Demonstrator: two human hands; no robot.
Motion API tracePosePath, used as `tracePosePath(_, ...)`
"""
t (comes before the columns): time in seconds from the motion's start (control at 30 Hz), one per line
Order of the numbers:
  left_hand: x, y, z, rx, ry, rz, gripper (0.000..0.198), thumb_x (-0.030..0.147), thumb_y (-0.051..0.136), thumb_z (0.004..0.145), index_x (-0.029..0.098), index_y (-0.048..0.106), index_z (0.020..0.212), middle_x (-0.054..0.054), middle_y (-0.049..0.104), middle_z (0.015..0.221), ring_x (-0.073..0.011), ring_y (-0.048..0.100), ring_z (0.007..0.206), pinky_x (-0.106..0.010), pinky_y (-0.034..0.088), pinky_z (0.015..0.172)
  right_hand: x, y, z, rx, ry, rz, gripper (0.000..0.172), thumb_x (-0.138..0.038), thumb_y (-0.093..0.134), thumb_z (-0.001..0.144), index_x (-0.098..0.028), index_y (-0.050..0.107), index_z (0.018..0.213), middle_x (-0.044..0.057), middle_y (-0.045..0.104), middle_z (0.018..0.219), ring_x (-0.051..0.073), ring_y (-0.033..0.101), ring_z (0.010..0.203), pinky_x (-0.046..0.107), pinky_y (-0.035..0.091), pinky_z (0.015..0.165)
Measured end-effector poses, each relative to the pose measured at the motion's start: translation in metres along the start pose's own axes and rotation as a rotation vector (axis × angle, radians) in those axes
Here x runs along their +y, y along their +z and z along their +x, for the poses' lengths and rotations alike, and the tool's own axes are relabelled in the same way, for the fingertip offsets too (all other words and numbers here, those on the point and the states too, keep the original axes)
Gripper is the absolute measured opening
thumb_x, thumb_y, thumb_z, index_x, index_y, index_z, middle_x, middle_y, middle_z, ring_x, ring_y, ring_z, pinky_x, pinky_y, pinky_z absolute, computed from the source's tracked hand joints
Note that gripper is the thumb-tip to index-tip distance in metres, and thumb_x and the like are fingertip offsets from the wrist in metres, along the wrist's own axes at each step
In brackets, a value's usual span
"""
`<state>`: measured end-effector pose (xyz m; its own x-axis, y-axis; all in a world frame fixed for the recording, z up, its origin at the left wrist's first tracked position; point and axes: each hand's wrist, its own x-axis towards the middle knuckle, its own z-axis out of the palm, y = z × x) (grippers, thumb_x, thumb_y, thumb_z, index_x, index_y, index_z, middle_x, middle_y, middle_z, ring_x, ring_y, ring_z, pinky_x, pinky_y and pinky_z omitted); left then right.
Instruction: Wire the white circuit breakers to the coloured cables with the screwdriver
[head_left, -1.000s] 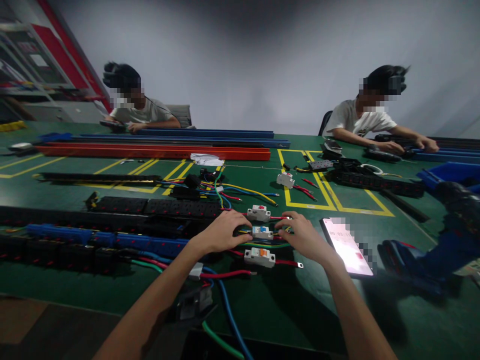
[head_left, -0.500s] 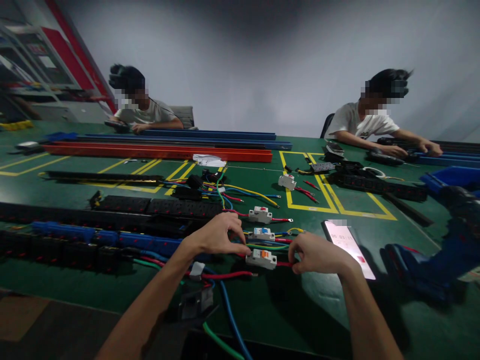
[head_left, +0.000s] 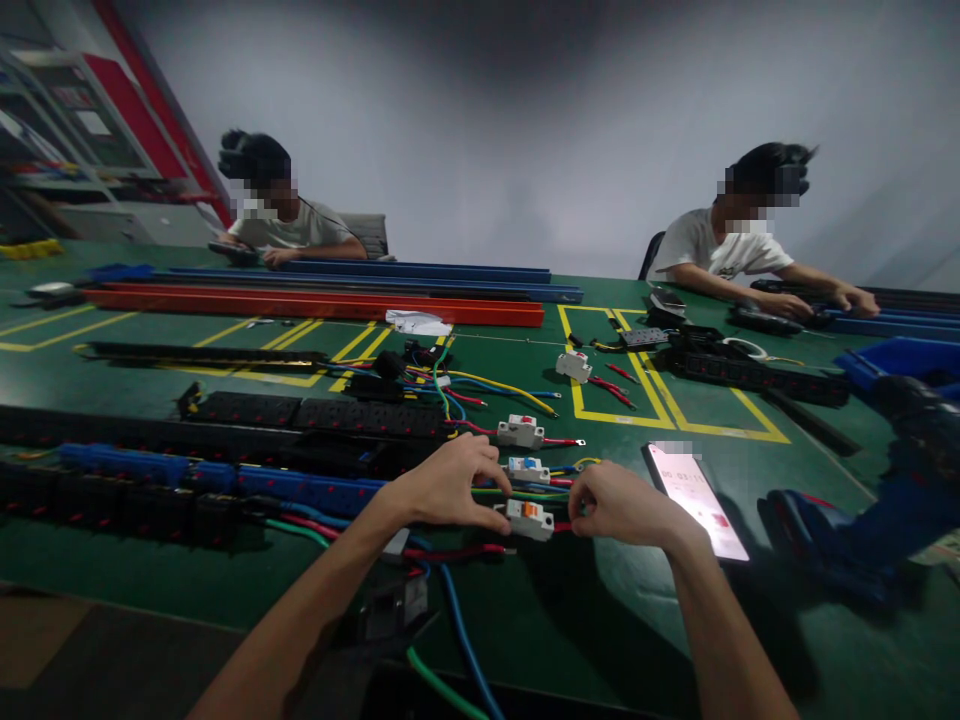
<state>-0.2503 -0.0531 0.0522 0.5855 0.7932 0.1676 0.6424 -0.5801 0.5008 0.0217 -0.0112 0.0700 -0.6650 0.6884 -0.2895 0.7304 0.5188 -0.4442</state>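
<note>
Orange-switched circuit breaker [head_left: 529, 519] lies between your open left hand [head_left: 442, 482] and your right hand [head_left: 626, 505], pinching its red lead [head_left: 562, 527]; beyond, the blue-switched breaker [head_left: 529, 470] and red-switched breaker [head_left: 520, 431] look wired; the farthest breaker [head_left: 574, 367] shows leads [head_left: 613, 391] one side only.

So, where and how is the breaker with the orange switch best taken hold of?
Pinch the breaker by its long sides, probably from above: it lies with its orange switch upward, and the red wire at its right end likely makes that end awkward.
</note>
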Motion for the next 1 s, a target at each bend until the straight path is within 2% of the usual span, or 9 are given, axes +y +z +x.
tracePosePath(0.1, 0.002, -0.013, -0.007, 0.083, -0.038, -0.125, 0.043, 0.059, 0.071, 0.078, 0.025, 0.074, 0.106, -0.005, 0.065, 0.092, -0.0228, 0.055, 0.093, -0.037, 0.041, 0.088, 0.002, -0.008, -0.007, -0.024, -0.030, 0.077, 0.013, -0.023, 0.064, 0.075, -0.021, 0.076, 0.081, 0.000, 0.065, 0.069, 0.012, 0.055, 0.061, 0.024, 0.035, 0.055)
tracePosePath(0.23, 0.011, -0.035, -0.028, 0.193, -0.025, -0.360, 0.047, 0.060, 0.057, 0.088, 0.020, 0.073, 0.105, -0.004, 0.059, 0.081, -0.0184, 0.054, 0.080, -0.031, 0.043, 0.075, 0.002, -0.014, -0.017, -0.195, -0.133, 0.209, 0.020, -0.034, 0.066, 0.080, -0.018, 0.075, 0.087, -0.002, 0.057, 0.063, 0.009, 0.048, 0.056, 0.021, 0.029, 0.049)
tracePosePath(0.37, 0.032, -0.042, -0.049, 0.041, -0.102, -0.391, 0.040, 0.053, 0.060, 0.089, 0.019, 0.072, 0.105, -0.004, 0.065, 0.088, -0.0175, 0.059, 0.083, -0.027, 0.044, 0.075, 0.003, -0.015, -0.020, -0.352, -0.202, 0.260, 0.029, -0.042, 0.068, 0.081, -0.015, 0.075, 0.090, -0.001, 0.057, 0.063, 0.008, 0.047, 0.055, 0.020, 0.029, 0.049)
tracePosePath(0.43, 0.043, -0.038, -0.054, -0.076, -0.147, -0.304, 0.033, 0.047, 0.062, 0.090, 0.021, 0.071, 0.108, -0.004, 0.069, 0.097, -0.0185, 0.062, 0.089, -0.028, 0.044, 0.079, 0.004, -0.014, -0.018, -0.271, -0.191, 0.314, 0.032, -0.045, 0.065, 0.084, -0.014, 0.074, 0.090, 0.000, 0.060, 0.069, 0.009, 0.050, 0.059, 0.020, 0.032, 0.052)
tracePosePath(0.57, 0.051, -0.028, -0.055, -0.189, -0.226, -0.137, 0.033, 0.046, 0.063, 0.089, 0.024, 0.071, 0.113, -0.004, 0.071, 0.104, -0.0219, 0.065, 0.094, -0.029, 0.045, 0.083, 0.008, -0.012, -0.009, 0.075, -0.157, 0.502, 0.035, -0.047, 0.058, 0.091, -0.014, 0.069, 0.088, 0.002, 0.061, 0.076, 0.010, 0.051, 0.067, 0.021, 0.036, 0.057)
tracePosePath(0.67, 0.049, -0.031, -0.059, -0.175, -0.270, -0.140, 0.034, 0.048, 0.060, 0.091, 0.025, 0.070, 0.115, -0.004, 0.071, 0.107, -0.0225, 0.066, 0.098, -0.030, 0.046, 0.085, 0.008, -0.010, -0.002, 0.315, -0.157, 0.588, 0.034, -0.047, 0.060, 0.090, -0.014, 0.067, 0.088, 0.002, 0.060, 0.078, 0.011, 0.052, 0.071, 0.022, 0.038, 0.061)
tracePosePath(0.77, 0.048, -0.039, -0.077, -0.103, -0.333, -0.198, 0.037, 0.050, 0.060, 0.091, 0.026, 0.069, 0.118, -0.004, 0.070, 0.114, -0.0220, 0.065, 0.103, -0.029, 0.048, 0.087, 0.007, -0.009, 0.000, 0.356, -0.178, 0.644, 0.034, -0.047, 0.062, 0.089, -0.013, 0.067, 0.086, 0.001, 0.058, 0.076, 0.010, 0.051, 0.068, 0.021, 0.038, 0.059)
tracePosePath(0.87, 0.050, -0.040, -0.110, -0.081, -0.361, -0.238, 0.060, 0.053, 0.079, 0.072, 0.031, 0.064, 0.125, -0.003, 0.065, 0.125, -0.0249, 0.061, 0.114, -0.032, 0.048, 0.097, 0.006, -0.010, -0.003, 0.129, -0.235, 0.646, 0.035, -0.046, 0.063, 0.088, -0.012, 0.067, 0.084, 0.000, 0.058, 0.072, 0.008, 0.048, 0.063, 0.019, 0.036, 0.056)
tracePosePath(1.0, 0.055, -0.021, -0.156, -0.043, -0.407, -0.235, 0.065, 0.047, 0.082, 0.071, 0.035, 0.059, 0.131, -0.003, 0.059, 0.135, -0.0274, 0.054, 0.126, -0.038, 0.044, 0.107, -0.010, -0.009, -0.013, -0.467, -0.284, 0.509, 0.038, -0.048, 0.065, 0.085, -0.012, 0.071, 0.093, -0.001, 0.058, 0.065, 0.007, 0.049, 0.052, 0.018, 0.036, 0.049)
